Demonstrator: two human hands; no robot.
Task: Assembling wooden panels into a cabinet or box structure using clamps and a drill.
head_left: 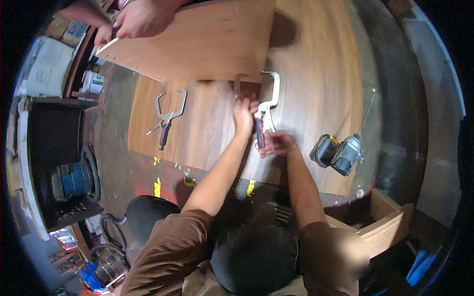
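Observation:
A locking C-clamp (268, 102) with a red and black handle stands at the near corner of a raised wooden panel (197, 42). Its jaws are around that corner, but blur hides whether they touch it. My right hand (277, 143) has its fingers curled round the lower end of the clamp's handle. Beside the clamp's body, just below the panel's corner, is my left hand (243, 114); its fingers are smeared by motion. Another person's hands (143, 18) grip the panel's far left end. A second locking clamp (167, 118) lies on the wood-grain board (207, 143), left of my hands.
A cordless drill (340, 152) with a long bit lies at the board's right side. An open wooden box (380, 227) stands at the near right. Shelving with a white bucket (93, 81) and a blue machine (73, 180) line the left.

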